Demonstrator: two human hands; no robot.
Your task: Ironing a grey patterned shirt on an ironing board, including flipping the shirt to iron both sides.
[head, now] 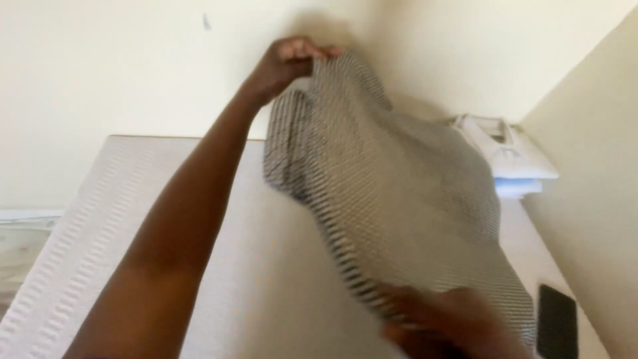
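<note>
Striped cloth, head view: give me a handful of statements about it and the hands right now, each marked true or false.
1. The left hand grips the striped cloth at its upper edge. True.
2. The cloth lies flat on the white surface. False: it is held up in the air, spread between both hands.
3. The right hand holds the cloth's lower end, near the bottom of the view. True, though it is blurred.
4. A dark flat phone-like object lies at the right edge of the surface. True.
5. The white object in the far corner sits on top of the cloth. False: it rests behind the cloth, by the wall.
</note>
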